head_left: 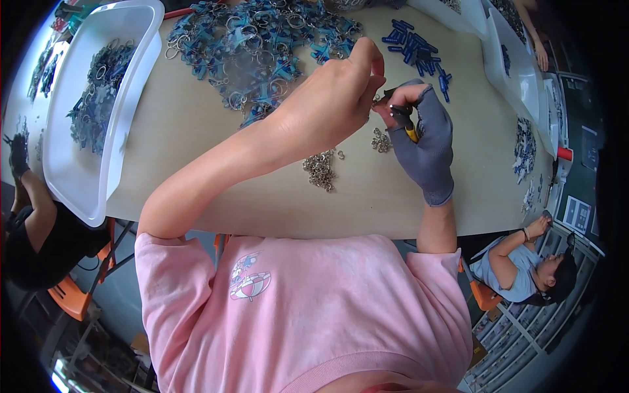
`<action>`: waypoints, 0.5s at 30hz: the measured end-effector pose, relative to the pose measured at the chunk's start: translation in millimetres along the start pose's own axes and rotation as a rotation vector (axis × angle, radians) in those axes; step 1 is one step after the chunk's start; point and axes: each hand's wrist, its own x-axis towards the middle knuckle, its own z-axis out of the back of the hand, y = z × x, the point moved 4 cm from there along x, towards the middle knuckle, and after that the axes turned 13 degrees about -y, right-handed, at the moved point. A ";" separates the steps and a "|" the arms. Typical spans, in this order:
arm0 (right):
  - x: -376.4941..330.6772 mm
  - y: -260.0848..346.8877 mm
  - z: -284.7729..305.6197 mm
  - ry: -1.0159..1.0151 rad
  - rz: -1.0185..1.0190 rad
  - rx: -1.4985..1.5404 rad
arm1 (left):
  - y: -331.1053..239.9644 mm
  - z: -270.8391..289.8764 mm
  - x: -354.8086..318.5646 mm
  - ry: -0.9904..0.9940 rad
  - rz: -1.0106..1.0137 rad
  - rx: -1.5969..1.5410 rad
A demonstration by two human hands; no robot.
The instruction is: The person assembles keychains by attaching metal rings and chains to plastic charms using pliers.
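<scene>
My bare left hand [334, 98] reaches across the table with its fingertips pinched together; whatever they hold is hidden or too small to name. Close against it, my right hand [427, 147] wears a grey fingerless glove and grips pliers [411, 134] with black and yellow handles. The plier jaws are mostly hidden between the two hands. Below the left hand lies a pile of small metal rings [320, 171]. A smaller cluster of metal rings [380, 141] sits beside the gloved hand. Farther off are several dark blue tube-shaped pieces [413, 47].
A large heap of blue translucent keychains with metal rings [255, 49] covers the far table. At left, a white tub [114, 177] holds more of them. White bins [517, 82] line the right edge. Another person [524, 265] sits at right; another's arm [39, 200] shows at left.
</scene>
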 end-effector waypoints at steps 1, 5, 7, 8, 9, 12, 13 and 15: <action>0.2 1.4 -0.5 0.002 0.001 -0.001 | -0.3 0.4 0.1 -0.002 0.000 -0.001; 2.0 7.4 -1.6 -0.057 0.122 -0.121 | 4.1 -2.0 -1.3 0.005 0.012 -0.004; 2.1 10.0 -3.6 -0.092 0.213 -0.205 | 6.7 -2.6 -2.3 -0.010 -0.022 -0.024; 0.8 11.7 -4.2 -0.136 0.302 -0.236 | 11.5 -4.8 -1.9 0.024 0.066 -0.071; -0.7 13.1 -4.8 -0.181 0.391 -0.266 | 14.6 -6.3 -1.5 0.058 0.153 -0.118; -7.1 5.5 -6.3 -0.294 0.451 -0.255 | 10.9 -4.8 -1.0 0.187 0.310 -0.221; -9.6 2.4 -4.1 -0.360 0.440 -0.231 | 19.9 -7.6 -1.5 0.191 0.302 -0.222; -10.9 0.7 -4.3 -0.368 0.440 -0.214 | 21.7 -2.3 -2.4 -0.111 -0.331 0.090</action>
